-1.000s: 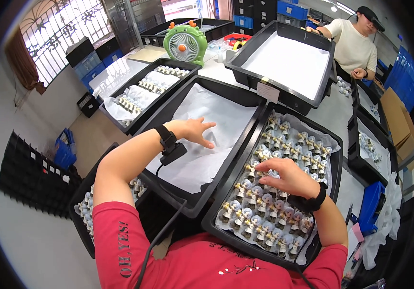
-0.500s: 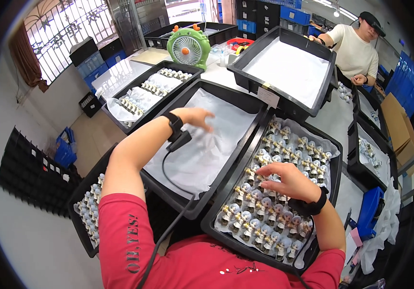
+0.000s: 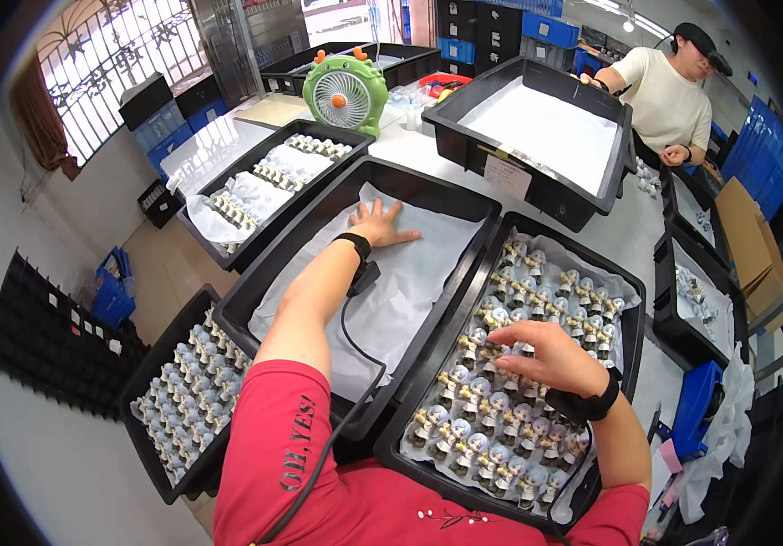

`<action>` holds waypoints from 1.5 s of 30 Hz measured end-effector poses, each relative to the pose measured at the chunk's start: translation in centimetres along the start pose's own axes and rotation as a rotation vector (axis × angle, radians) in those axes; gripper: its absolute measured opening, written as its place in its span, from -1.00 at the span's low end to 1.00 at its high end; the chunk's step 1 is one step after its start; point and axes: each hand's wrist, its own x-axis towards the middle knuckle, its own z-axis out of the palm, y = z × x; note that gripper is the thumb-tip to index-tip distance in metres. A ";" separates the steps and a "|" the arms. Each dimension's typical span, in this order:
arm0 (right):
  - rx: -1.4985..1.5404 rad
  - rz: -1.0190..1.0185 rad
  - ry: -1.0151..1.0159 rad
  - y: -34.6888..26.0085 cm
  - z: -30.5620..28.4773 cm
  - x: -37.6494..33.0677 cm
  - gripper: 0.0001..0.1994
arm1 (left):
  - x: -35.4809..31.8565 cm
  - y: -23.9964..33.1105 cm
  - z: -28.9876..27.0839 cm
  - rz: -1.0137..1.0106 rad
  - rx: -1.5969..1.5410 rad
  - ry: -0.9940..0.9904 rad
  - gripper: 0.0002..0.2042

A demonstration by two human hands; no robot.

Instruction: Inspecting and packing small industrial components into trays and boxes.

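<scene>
My left hand (image 3: pixel 381 224) lies with fingers spread on a sheet of white lining paper (image 3: pixel 410 273) inside a black tray (image 3: pixel 369 173). No figurines show on that sheet. Just above the rows of small figurines (image 3: pixel 501 405) in the tray at right, my right hand (image 3: pixel 546 353) is held with thumb and fingers curved apart and nothing visible between them. These figurines have pale hair and white-and-dark clothing, and stand on paper in a second black tray (image 3: pixel 642 300). A corded black strap is on each wrist.
Another figurine tray (image 3: pixel 173 487) sits low at left; one with paper-separated rows (image 3: pixel 228 259) lies beyond. A green fan (image 3: pixel 346 96) stands behind. A co-worker (image 3: pixel 665 100) touches a raised, paper-lined tray (image 3: pixel 464 150). More trays (image 3: pixel 669 291) line the right side.
My left hand has come down from above the paper and spread out on it, reaching farther forward. My right hand has barely moved. The view has shifted slightly, showing more of the left tray.
</scene>
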 end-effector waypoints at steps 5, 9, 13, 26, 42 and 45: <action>0.001 0.008 -0.002 0.1 -0.2 0.0 -0.68 | 0.1 -0.1 0.1 -0.008 -0.011 0.016 -0.06; 0.025 0.002 -0.018 0.6 0.0 -0.2 -0.68 | 0.2 0.0 0.7 -0.011 -0.034 0.034 -0.08; 0.017 0.024 -0.035 0.5 -0.1 -0.3 -0.68 | 0.4 0.0 1.0 0.004 -0.076 0.021 -0.09; 0.035 0.050 -0.028 0.4 0.1 -0.1 -0.67 | -1.6 3.5 0.9 0.326 0.028 -0.009 -0.22; 0.014 0.070 -0.053 -0.1 -0.4 0.2 -0.67 | -2.7 4.2 2.0 0.351 0.025 -0.010 -0.28; 0.008 0.078 -0.049 0.0 -0.6 -0.3 -0.68 | -2.2 3.3 1.4 0.302 0.033 0.007 -0.29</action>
